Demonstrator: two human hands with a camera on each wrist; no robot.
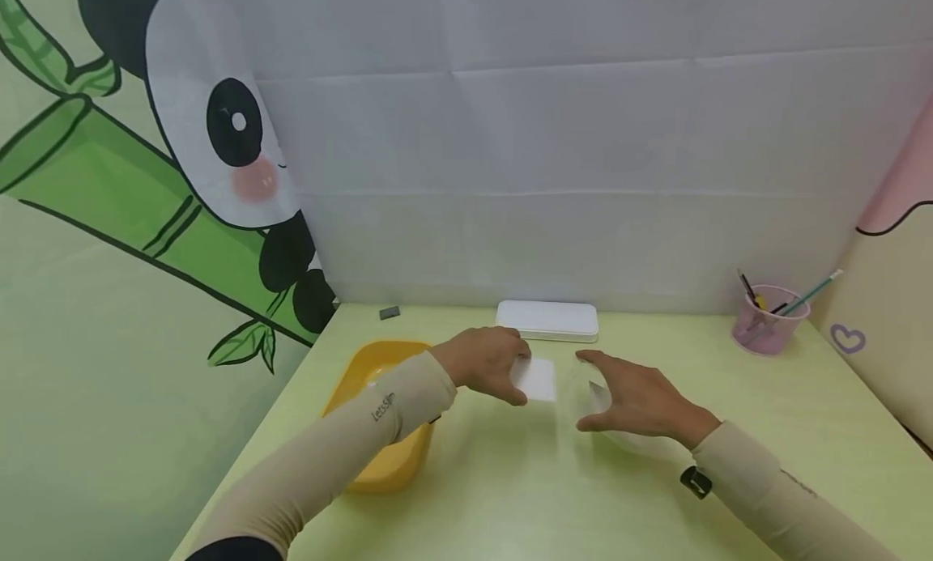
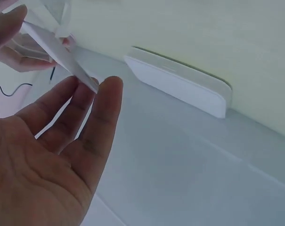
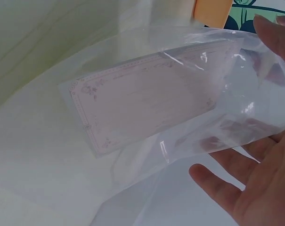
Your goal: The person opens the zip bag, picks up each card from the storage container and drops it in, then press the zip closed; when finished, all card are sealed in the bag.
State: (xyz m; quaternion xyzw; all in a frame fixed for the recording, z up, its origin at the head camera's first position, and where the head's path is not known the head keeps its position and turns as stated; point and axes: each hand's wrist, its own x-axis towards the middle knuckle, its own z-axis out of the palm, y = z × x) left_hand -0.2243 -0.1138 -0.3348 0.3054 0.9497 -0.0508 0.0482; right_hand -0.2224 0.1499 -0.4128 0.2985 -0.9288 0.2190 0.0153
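My left hand [image 1: 484,363] holds a white card [image 1: 534,379] by its edges between thumb and fingers. In the left wrist view that card [image 2: 57,49] is seen nearly edge-on. Facing it from the right, my right hand [image 1: 645,395] has its thumb and fingers curved around a clear plastic bag [image 3: 175,146]. A pale card with a printed decorative border [image 3: 147,99] shows through the bag in the right wrist view. From above, the bag is faint, and its outline is hard to make out.
A yellow tub [image 1: 386,468] stands on the table at left, partly behind the left forearm. A white case [image 1: 547,322] lies at the back by the wall, a small dark grey block [image 1: 389,312] to its left. At back right stands a pink pen cup [image 1: 765,330] with pens.
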